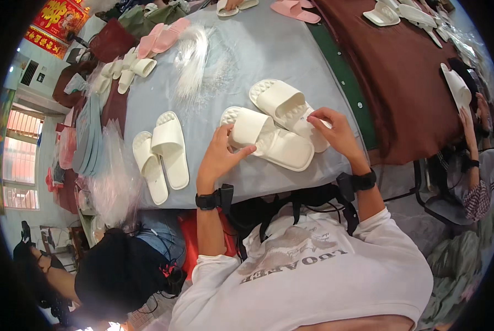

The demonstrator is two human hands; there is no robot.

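Observation:
Two cream slippers lie side by side at the table's near edge, toes pointing away: a nearer slipper (282, 148) and a farther slipper (280, 102) partly behind it. My left hand (223, 154) is at the nearer slipper's strap, thumb over its lower edge and fingers curled at its left side. Over the farther slipper's footbed is my right hand (335, 132), fingers bent together in a pinch; anything between the fingertips is too small to make out. Left of my hands rests another cream pair, a left slipper (150, 165) and a right slipper (171, 149).
A heap of clear plastic bags (194, 60) lies on the grey tabletop (247, 60). Pink slippers (163, 37) and more cream ones (126, 69) are farther left. A brown-covered table (407, 105) stands right, where another person's hand (468, 124) holds a white slipper (455, 87).

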